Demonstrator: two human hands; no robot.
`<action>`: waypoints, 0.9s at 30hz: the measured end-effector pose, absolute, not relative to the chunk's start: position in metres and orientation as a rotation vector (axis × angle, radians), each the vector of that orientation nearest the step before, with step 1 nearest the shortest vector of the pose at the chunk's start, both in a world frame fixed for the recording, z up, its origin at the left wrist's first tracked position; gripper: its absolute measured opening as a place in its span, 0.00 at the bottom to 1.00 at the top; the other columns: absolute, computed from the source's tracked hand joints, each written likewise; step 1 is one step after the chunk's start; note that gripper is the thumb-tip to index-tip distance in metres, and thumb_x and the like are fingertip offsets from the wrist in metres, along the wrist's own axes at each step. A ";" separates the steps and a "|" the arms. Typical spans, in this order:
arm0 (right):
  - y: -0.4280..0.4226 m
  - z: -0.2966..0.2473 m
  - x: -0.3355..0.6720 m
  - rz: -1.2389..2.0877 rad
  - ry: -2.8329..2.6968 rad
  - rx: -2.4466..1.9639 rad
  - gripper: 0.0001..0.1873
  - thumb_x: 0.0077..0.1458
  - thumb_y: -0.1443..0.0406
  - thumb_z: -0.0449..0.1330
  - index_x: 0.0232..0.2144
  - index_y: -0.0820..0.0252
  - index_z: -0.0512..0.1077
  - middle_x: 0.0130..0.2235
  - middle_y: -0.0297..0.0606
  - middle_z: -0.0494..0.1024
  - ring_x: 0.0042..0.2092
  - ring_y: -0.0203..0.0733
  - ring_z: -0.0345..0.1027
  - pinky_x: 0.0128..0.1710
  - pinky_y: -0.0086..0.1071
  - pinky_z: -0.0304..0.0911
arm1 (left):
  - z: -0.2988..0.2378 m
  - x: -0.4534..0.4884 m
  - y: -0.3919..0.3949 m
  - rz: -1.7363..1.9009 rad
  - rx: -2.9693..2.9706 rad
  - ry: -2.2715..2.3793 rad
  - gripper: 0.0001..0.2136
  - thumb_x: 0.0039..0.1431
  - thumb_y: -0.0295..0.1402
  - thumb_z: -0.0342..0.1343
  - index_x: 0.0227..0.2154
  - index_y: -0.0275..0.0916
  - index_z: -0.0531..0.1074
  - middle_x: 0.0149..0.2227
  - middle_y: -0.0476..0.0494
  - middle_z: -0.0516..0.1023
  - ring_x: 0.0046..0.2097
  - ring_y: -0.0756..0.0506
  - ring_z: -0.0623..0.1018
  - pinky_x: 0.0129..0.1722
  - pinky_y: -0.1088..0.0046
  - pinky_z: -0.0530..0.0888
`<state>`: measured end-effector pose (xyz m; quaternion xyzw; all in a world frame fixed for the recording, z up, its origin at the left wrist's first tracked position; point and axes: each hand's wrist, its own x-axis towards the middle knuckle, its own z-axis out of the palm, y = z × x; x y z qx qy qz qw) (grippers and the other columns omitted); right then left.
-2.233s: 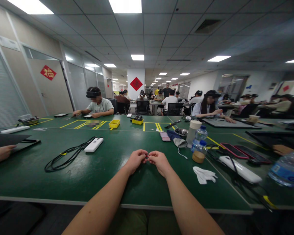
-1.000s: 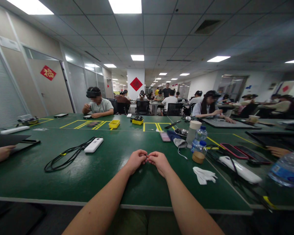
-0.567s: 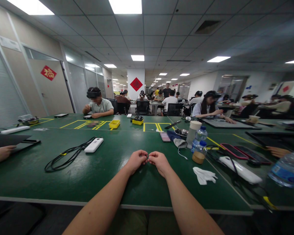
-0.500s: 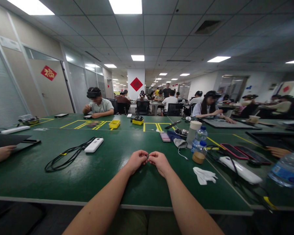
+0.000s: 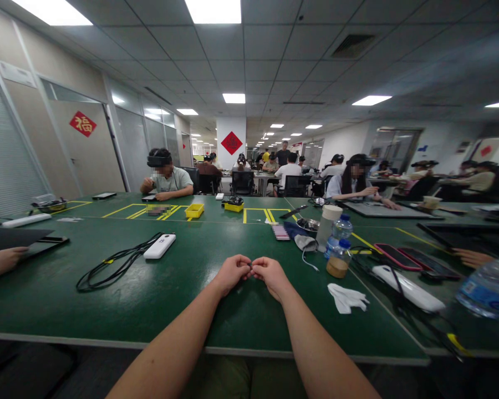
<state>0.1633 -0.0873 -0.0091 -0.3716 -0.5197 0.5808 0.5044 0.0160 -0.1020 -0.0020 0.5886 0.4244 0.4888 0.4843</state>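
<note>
My left hand and my right hand meet over the near middle of the green table. The fingers of both are closed in a pinch, fingertips against fingertips. A tiny dark thing shows between them, too small to name and mostly covered by the fingers. Left of my hands lies a white power bank with a coil of black cable beside it. To the right, a crumpled white glove or cloth lies on the table.
Right of my hands stand a frosted tumbler and a bottle with brown liquid. Phones, a white power bank and a large water bottle are farther right. Yellow trays stand ahead. Co-workers' hands show at both sides.
My hands stay in nearly the same place, still pinched together. Only a very slight shift of the fingers shows.
</note>
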 end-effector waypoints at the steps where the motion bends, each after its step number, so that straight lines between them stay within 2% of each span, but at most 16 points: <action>1: -0.088 -0.009 0.163 1.401 -1.253 -0.898 0.10 0.36 0.70 0.63 0.27 0.64 0.71 0.23 0.34 0.75 0.25 0.35 0.69 0.26 0.27 0.61 | -0.002 0.016 -0.102 1.189 1.433 1.035 0.09 0.47 0.25 0.54 0.34 0.33 0.69 0.24 0.49 0.74 0.24 0.52 0.73 0.25 0.78 0.68; 20: -0.089 -0.008 0.164 1.389 -1.280 -0.878 0.10 0.36 0.69 0.64 0.28 0.64 0.71 0.25 0.34 0.75 0.25 0.34 0.68 0.26 0.28 0.60 | -0.009 0.016 -0.098 1.248 1.416 0.998 0.13 0.48 0.25 0.56 0.38 0.34 0.66 0.24 0.50 0.72 0.23 0.53 0.72 0.23 0.79 0.67; 27: -0.087 -0.010 0.164 1.364 -1.239 -0.915 0.10 0.36 0.68 0.64 0.27 0.63 0.71 0.24 0.33 0.74 0.26 0.35 0.69 0.26 0.28 0.61 | -0.010 0.015 -0.096 1.274 1.357 0.996 0.11 0.48 0.25 0.56 0.37 0.34 0.67 0.26 0.48 0.73 0.26 0.51 0.74 0.25 0.78 0.69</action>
